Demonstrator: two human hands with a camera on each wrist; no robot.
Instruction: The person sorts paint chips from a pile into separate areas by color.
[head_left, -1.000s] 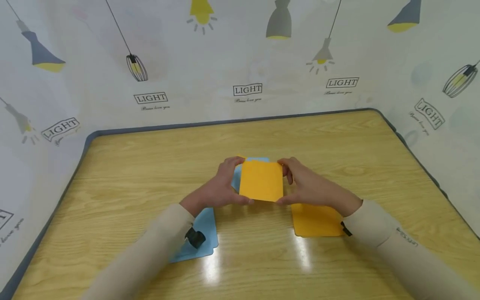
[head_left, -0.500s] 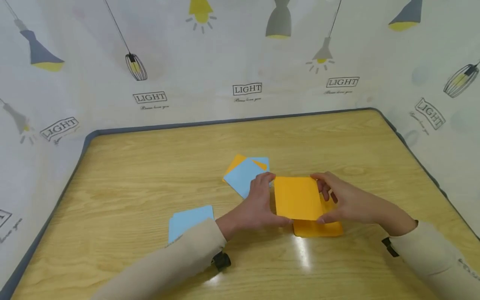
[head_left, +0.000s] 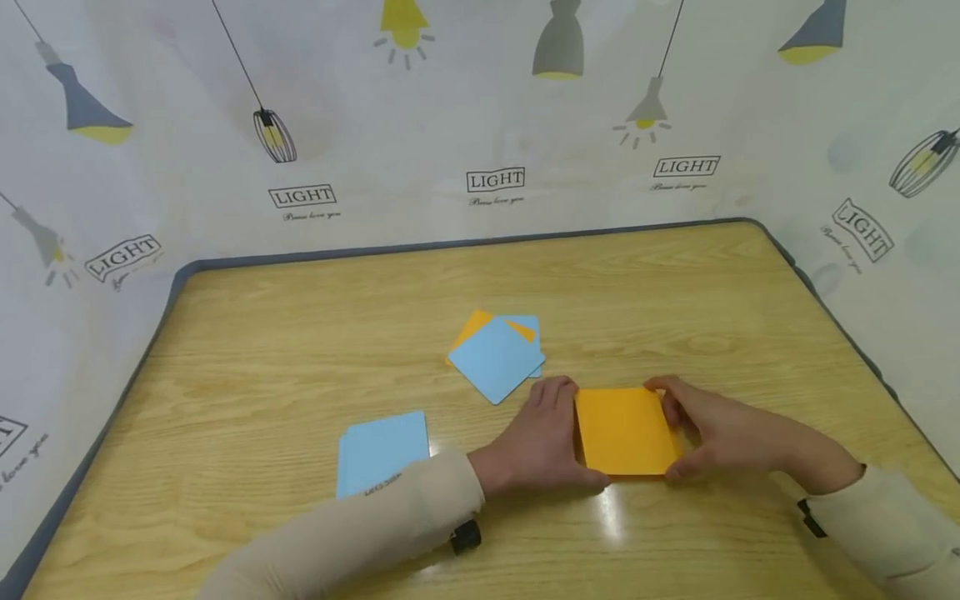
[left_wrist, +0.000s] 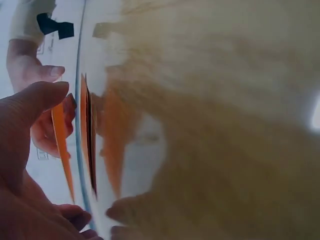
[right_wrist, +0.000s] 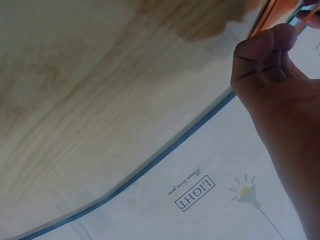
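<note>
Between both hands is an orange square card (head_left: 626, 433), held by its corners. My left hand (head_left: 543, 442) pinches its left side, thumb at the near corner and fingers at the far one. On the opposite side my right hand (head_left: 731, 437) grips it the same way. The left wrist view shows that held card (left_wrist: 64, 150) edge-on, with a gap between it and a stack of orange cards (left_wrist: 89, 135) on the table. From the head view the held card hides most of that stack. In the right wrist view, curled fingers (right_wrist: 262, 55) partly hide the orange edges.
Blue cards (head_left: 497, 360) overlap askew with an orange card (head_left: 474, 323) behind the hands. A stack of light blue cards (head_left: 382, 450) lies left, partly behind the left sleeve. The glossy wooden table (head_left: 300, 333) meets a printed wall covering (head_left: 405, 167) at the back.
Both hands have carried the orange card right and toward me, from over the mixed pile to over the orange stack, lower now. The mixed pile has come fully into sight.
</note>
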